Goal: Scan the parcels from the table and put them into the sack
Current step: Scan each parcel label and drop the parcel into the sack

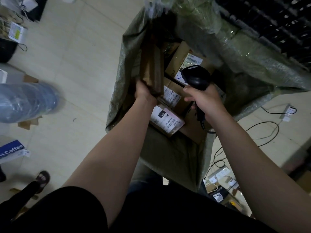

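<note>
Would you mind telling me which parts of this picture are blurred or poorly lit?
Head view: the brown parcel gripped by the left hand is motion-smeared; the scanner in the right hand looks sharper; the sack is dim inside, with glare on its far rim.

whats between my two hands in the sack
In the head view, a labelled carton inside the sack shows between the left hand, holding a parcel, and the right hand with the scanner.
</note>
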